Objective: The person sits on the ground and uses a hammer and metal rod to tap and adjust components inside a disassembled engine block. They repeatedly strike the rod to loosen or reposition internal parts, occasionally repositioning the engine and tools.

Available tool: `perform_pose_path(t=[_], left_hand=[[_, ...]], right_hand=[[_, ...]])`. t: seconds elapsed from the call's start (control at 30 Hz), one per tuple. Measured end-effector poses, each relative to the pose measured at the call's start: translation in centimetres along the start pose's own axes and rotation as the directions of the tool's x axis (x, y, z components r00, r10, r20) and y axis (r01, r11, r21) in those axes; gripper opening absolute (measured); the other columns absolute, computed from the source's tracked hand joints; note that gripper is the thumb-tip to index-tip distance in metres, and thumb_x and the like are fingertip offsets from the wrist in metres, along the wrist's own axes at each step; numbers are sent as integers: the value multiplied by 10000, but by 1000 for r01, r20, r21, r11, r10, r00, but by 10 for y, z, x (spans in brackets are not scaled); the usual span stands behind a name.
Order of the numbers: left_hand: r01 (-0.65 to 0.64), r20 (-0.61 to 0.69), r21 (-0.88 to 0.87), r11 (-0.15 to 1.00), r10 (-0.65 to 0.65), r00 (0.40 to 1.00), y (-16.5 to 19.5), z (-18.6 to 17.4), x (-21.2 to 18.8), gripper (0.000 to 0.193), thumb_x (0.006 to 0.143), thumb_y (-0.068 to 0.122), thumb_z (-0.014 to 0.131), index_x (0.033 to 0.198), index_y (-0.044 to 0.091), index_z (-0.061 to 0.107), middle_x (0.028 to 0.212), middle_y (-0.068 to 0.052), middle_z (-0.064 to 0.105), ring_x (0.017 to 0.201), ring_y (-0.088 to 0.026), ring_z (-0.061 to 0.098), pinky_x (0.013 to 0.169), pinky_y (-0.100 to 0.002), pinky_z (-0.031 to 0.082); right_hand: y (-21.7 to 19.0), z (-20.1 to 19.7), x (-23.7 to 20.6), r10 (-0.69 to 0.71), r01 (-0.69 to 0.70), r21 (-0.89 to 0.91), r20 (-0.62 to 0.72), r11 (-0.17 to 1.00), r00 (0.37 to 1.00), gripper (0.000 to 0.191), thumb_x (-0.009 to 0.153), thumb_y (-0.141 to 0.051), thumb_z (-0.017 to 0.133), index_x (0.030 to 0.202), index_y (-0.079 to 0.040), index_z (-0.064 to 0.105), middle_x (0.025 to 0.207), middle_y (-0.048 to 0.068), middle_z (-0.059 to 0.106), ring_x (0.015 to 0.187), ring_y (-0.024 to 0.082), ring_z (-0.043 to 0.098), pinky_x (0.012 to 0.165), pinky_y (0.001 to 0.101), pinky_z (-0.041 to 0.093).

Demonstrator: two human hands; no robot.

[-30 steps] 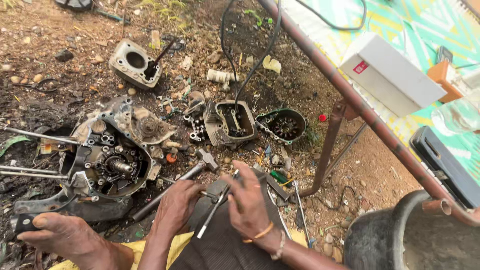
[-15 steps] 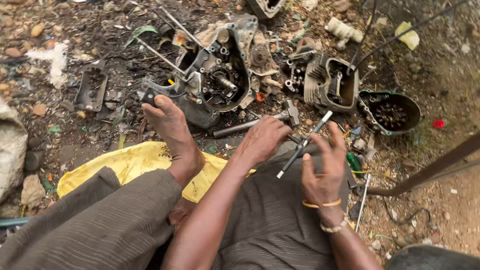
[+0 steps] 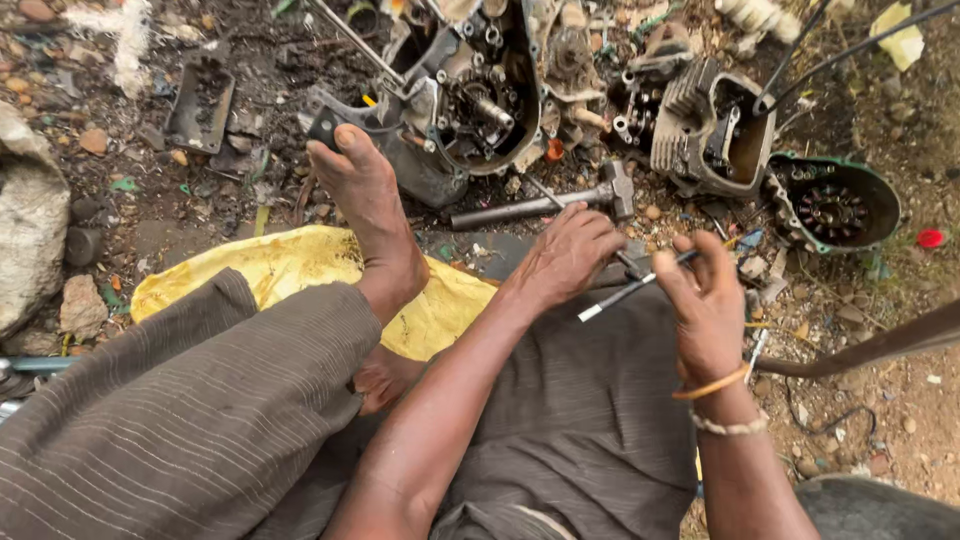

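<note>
Left hand: forearm runs up from bottom centre, wrist straight, palm down, fingers curled downward over the near end of a thin metal rod tool with a dark shaft and bright tip. Knuckles face the camera, so the fingertips are hidden; the hand looks closed on the rod, but can't tell how firm the grip is.

Right hand: forearm comes up from bottom right, wrist bent slightly inward, back of the hand toward the camera. Thumb and forefinger are pinched on the far, upper end of the same rod, the other fingers loosely curled. An orange band and a pale beaded bracelet sit on that wrist.

The rod lies diagonally between the two hands, bright tip pointing low-left, just above the grey cloth-covered lap.

Around:
- Steel hammer with a long round handle lies flat on the dirt just beyond the left hand, head to the right.
- Open greasy engine crankcase with exposed gears and shaft at top centre; the person's bare foot is braced against its near edge.
- Finned grey cylinder block right of the crankcase, touching a black cable.
- Round dark-green cover with a gear cluster inside at far right, and a small red cap beside it.
- Yellow plastic sheet under the foot and leg.
- Flat dark rectangular tray on the ground, upper left, well apart from the hands.
</note>
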State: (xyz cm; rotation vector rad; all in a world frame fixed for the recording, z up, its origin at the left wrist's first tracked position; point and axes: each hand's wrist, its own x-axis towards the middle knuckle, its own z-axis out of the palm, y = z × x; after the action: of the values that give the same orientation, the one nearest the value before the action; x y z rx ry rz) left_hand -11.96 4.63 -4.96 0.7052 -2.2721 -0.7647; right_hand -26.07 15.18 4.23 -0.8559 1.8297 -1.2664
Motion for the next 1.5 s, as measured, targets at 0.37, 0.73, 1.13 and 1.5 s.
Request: perform_pose_path(t=[0.37,0.73,1.13,1.5], left_hand=[[40,-42,-50,998,-42,998,3,-31,12,176,891,115,728,1067,105,719,1019,-59,682,1029,-275,610,961,-409,484],[-11,11,-61,998,12,1000,-1,-19,3,280,923,196,715,1180,87,708,1087,-73,703,1069,-264,632,988,-415,484],[-2,-38,-46,999,0,999,-3,-26,-3,231,925,92,678,1156,88,689,1082,-67,676,1068,-261,621,1001,-394,493],[85,49,-31,996,-83,995,-5,-21,-2,113,928,142,683,1034,109,708,965,-53,660,979,-253,613,958,-398,485]], right_hand=[[-39,27,-22,-737,734,-514,256,444,625,658,798,13,745,1382,-210,540,1442,47,515,1402,344,482,1241,463,298],[-12,3,3,-468,806,-592,713,-4,521,245,757,-148,829,817,-215,602,1566,57,574,1471,392,485,1161,557,430],[-26,20,-5,-628,869,-494,669,26,398,343,815,-54,783,1032,-253,607,1544,48,537,1494,347,351,1103,575,402],[-22,23,-1,-510,612,-560,350,558,786,426,754,67,760,1019,-236,622,1516,105,504,1487,373,368,1195,516,391]])
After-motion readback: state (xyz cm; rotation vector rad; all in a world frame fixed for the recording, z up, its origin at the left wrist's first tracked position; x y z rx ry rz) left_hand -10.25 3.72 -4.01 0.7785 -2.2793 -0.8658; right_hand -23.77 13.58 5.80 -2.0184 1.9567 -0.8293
